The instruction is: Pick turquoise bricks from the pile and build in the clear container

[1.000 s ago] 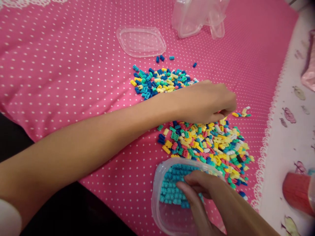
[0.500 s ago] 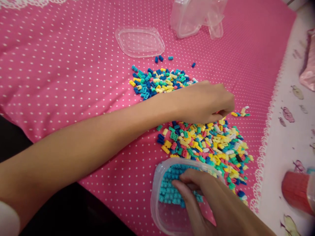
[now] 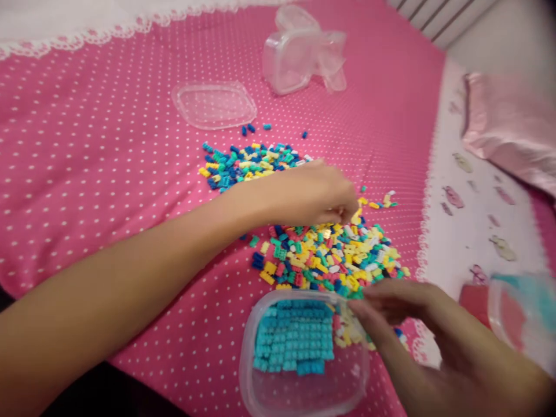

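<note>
My left hand (image 3: 313, 194) reaches across a big heap of small coloured bricks (image 3: 334, 258) on the pink dotted cloth, fingers curled down and pinched at the heap's far edge; what they hold is hidden. My right hand (image 3: 399, 307) hovers over the near right edge of the heap, fingers bent and close together, beside a clear plastic tub (image 3: 269, 394). Inside the tub lie turquoise bricks (image 3: 293, 336) packed in flat rows. A second, smaller heap of blue, teal and yellow bricks (image 3: 245, 162) sits farther back.
A clear lid (image 3: 214, 104) and an overturned clear container (image 3: 304, 49) lie at the back. To the right are a lace-edged white cloth with leaf prints (image 3: 473, 231), a pink satin pillow (image 3: 508, 121) and a blurred red and turquoise container (image 3: 516, 307).
My right hand has left the tub and moved right to the heap's edge. The camera tilted up and right, so everything shifted left. My left hand stays on the heap.
</note>
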Demonstrator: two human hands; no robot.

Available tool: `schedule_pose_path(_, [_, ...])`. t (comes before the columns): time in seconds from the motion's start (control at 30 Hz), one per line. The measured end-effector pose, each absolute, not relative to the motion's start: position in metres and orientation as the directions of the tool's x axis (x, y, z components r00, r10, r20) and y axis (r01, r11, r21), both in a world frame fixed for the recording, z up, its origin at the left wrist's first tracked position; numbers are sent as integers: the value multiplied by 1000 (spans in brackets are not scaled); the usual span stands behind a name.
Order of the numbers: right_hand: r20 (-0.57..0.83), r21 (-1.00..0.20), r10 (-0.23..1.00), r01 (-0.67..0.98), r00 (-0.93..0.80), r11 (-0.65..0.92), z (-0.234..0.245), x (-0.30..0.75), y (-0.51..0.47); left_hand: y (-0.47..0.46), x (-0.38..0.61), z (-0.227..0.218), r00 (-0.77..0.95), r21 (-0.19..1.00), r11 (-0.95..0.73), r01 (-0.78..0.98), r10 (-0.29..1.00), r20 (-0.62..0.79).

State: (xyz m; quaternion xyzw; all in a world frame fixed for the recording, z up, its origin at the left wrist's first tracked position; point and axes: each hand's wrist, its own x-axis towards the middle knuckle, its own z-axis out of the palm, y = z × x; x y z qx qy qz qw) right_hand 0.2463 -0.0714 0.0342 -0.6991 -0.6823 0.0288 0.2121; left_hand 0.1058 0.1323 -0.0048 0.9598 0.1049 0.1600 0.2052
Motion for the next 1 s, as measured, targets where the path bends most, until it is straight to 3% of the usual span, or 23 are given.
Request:
schedule_pose_path(0.07, [293, -358, 945, 933, 144, -31, 30, 260, -59, 136, 102, -3, 932, 415, -901, 129, 253, 260])
schedule_pose_path(0.2, [334, -429, 938, 901, 95, 62, 12, 281, -32, 142, 95, 1, 938, 394, -905, 158, 263, 228])
schedule_pose_path(0.4, [304, -416, 952, 893, -41, 171, -9, 272, -19, 134, 92, 9, 970, 437, -883, 170, 228, 85])
schedule_pose_path(0.63, [221, -377, 966, 902, -135, 212, -10, 260, -20, 124, 91, 16, 972, 396, -890, 229, 233, -38])
schedule_pose_path(1.0, [209, -375, 970, 905, -127, 199, -12, 265, -18, 121, 91, 16, 973, 326, -918, 227, 225, -44])
